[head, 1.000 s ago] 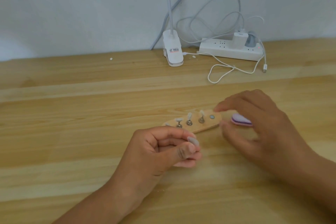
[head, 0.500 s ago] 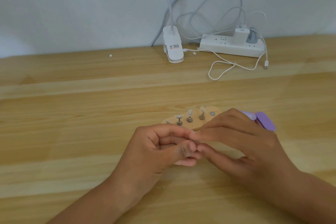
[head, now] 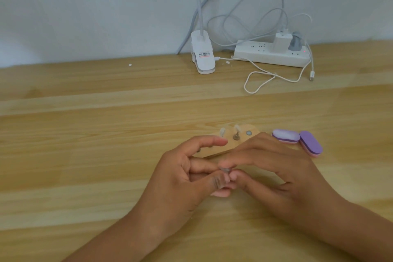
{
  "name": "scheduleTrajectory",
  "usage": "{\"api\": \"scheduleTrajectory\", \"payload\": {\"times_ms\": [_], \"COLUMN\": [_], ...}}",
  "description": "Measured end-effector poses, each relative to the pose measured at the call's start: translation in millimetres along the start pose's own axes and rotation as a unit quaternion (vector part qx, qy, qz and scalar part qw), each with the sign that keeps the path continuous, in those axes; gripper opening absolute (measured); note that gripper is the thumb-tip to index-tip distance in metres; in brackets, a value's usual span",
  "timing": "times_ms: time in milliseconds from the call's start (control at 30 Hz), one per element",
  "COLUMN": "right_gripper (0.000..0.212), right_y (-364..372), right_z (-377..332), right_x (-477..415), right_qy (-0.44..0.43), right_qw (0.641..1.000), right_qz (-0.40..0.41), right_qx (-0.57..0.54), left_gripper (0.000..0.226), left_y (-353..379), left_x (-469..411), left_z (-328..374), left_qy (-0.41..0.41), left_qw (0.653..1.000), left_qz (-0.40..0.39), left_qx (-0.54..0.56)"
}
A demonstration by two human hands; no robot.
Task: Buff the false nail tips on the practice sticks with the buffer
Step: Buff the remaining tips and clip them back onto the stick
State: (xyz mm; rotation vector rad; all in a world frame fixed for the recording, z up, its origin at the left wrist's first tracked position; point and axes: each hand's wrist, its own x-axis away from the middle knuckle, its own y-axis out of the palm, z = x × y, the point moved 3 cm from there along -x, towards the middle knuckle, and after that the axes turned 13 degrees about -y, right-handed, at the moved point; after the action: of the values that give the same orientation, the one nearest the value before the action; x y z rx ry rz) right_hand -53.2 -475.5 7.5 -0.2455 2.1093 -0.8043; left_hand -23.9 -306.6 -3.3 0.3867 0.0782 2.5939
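Pinching a small grey practice stick [head: 225,169] between them, both hands meet just below centre in the head view. Left hand [head: 180,178]: thumb and curled fingers grip the piece from the left, forefinger lifted clear. Right hand [head: 276,174]: thumb and forefinger nip it from the right. The piece is blurred, so I cannot tell how its nail tip sits.

Neither hand holds a tool. Two purple buffers [head: 286,136] lie side by side on the table [head: 85,155], right of centre, just beyond the right hand.

Judgement: the stick is being seated for buffing. Settle it firmly in the left hand with the tip exposed, then free the right for the nearer buffer. Use light, even strokes; the piece is tiny and could twist out.

The wooden holder [head: 240,143] sits just behind the knuckles, with two upright sticks [head: 236,133] near the left forefinger, so a careless lift may knock them. There is bare tabletop to the left and lower right. The white cable [head: 261,80] and power strip [head: 270,54] lie well apart, upper right.
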Motion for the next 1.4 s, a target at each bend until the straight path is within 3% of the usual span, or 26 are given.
{"api": "scheduleTrajectory", "payload": {"times_ms": [167, 267, 367, 667, 833, 1033, 1400], "right_gripper": [0.018, 0.015, 0.015, 0.004, 0.015, 0.002, 0.018], "right_y": [0.6, 1.1, 1.0, -0.8, -2.4, 0.0, -0.9], "right_z": [2.5, 5.0, 6.3, 1.9, -1.2, -0.6, 1.3], "right_x": [-1.1, -0.1, -0.7, -4.3, -6.8, -4.3, -2.9], "right_qy": [0.057, 0.152, 0.186, 0.137, 0.126, 0.086, 0.109], "right_qw": [0.996, 0.966, 0.945, 0.974, 0.98, 0.99, 0.985], "right_qz": [0.007, 0.019, 0.023, -0.005, -0.014, -0.005, 0.034], "right_qx": [-0.074, -0.209, -0.268, -0.181, -0.156, -0.113, -0.132], "left_gripper": [0.048, 0.05, 0.051, 0.047, 0.046, 0.05, 0.055], "left_y": [-0.8, -0.9, -1.2, -1.2, -0.9, -0.6, 2.6], "left_x": [-1.1, -1.9, -2.3, -0.5, 0.8, 0.7, 0.4], "left_z": [-0.6, -1.1, -0.9, -2.6, -2.4, -4.0, -4.9], "left_qy": [-0.005, -0.003, -0.002, 0.003, 0.003, 0.008, 0.016], "left_qw": [1.0, 0.999, 0.999, 0.998, 0.998, 0.998, 0.995], "left_qz": [0.0, 0.01, 0.019, 0.02, 0.016, 0.022, 0.032], "left_qx": [-0.009, -0.035, -0.044, -0.055, -0.058, -0.053, -0.091]}}
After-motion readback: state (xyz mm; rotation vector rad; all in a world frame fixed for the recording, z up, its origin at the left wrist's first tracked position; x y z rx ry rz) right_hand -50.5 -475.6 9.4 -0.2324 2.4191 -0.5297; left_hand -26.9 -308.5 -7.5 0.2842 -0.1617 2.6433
